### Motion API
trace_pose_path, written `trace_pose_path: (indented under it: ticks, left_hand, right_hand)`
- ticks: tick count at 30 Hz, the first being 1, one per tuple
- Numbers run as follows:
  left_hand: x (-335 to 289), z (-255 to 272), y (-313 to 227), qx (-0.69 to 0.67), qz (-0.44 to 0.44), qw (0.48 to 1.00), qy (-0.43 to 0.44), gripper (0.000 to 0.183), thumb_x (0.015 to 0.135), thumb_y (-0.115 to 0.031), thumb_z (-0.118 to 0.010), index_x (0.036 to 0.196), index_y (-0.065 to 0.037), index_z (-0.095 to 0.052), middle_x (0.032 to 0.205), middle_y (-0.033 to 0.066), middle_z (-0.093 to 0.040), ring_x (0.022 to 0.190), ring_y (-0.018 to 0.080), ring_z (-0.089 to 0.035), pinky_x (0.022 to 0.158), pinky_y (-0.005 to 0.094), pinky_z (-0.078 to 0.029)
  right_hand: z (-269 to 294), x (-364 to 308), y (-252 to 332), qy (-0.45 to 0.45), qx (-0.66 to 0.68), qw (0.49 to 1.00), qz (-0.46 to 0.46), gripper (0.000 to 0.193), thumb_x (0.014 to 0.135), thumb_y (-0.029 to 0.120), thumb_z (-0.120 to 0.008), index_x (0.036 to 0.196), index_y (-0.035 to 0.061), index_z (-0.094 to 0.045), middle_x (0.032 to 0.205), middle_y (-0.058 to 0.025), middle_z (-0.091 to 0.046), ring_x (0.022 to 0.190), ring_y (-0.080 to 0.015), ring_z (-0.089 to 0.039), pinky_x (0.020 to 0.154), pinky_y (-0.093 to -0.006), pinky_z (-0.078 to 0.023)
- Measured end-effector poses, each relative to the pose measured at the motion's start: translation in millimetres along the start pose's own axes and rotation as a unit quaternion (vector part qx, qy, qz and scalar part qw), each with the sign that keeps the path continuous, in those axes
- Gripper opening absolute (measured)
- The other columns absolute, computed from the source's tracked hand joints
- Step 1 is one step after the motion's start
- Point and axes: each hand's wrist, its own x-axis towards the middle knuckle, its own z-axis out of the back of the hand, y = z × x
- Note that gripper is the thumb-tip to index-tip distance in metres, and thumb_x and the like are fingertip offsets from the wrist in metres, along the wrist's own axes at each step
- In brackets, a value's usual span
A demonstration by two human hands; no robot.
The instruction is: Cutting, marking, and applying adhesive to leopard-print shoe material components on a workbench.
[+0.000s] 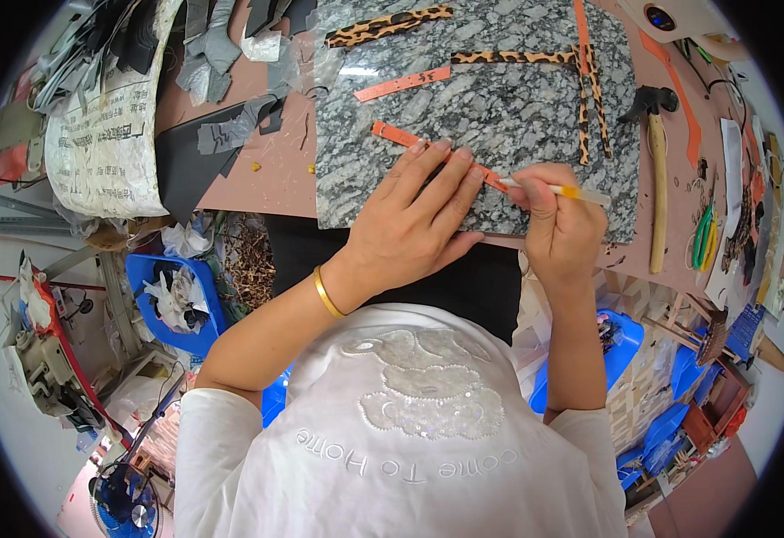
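Pressing orange strip (394,134): left hand (410,213) spread; right hand (561,222) pinching white-tipped pen (591,196).

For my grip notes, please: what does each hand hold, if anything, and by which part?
The right hand holds a pen by its front part, near the tip. The left hand lies flat over an orange strip, with no grip visible.

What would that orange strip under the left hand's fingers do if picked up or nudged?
The orange strip looks thin and narrow, so it's probably light and may flop. Lying flat on the speckled slab, it seems unlikely to roll.
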Motion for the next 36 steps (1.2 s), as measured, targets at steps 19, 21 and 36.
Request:
trace_pose_path:
  ticks: [19,21,36]
  left_hand:
    - [0.1,-0.2,-0.9,0.01,0.006,1.0,-0.003,0.056,0.075,-0.034,-0.072,0.119,-0.001,-0.061,0.127,0.0148,-0.056,0.118,0.0351,-0.053,0.107,0.054,-0.034]
    - [-0.7,-3.2,-0.8,-0.003,0.005,1.0,-0.02,0.052,0.074,-0.034,-0.072,0.112,0.0,-0.063,0.123,0.0148,-0.058,0.118,0.0356,-0.053,0.107,0.0538,-0.034]
    - [-6.8,-7.9,2.7,-0.024,0.008,0.999,-0.048,0.053,0.072,-0.035,-0.072,0.113,-0.002,-0.064,0.121,0.0149,-0.058,0.123,0.0389,-0.048,0.109,0.0623,-0.027]
  right_hand:
    - [-20.4,31.5,23.4,-0.035,0.044,0.998,0.001,0.014,0.093,0.009,-0.059,0.086,-0.0025,-0.063,0.084,-0.011,-0.067,0.067,-0.0249,-0.066,0.06,-0.0324,-0.051]
    - [-40.8,50.0,25.8,-0.005,0.073,0.996,0.055,0.016,0.093,0.01,-0.058,0.087,-0.0026,-0.064,0.086,-0.0104,-0.067,0.068,-0.0236,-0.066,0.061,-0.0315,-0.051]
    - [-55.6,61.6,25.9,0.094,0.022,0.991,0.088,0.008,0.091,0.01,-0.06,0.092,0.003,-0.064,0.085,-0.0072,-0.068,0.071,-0.0253,-0.065,0.063,-0.0337,-0.052]
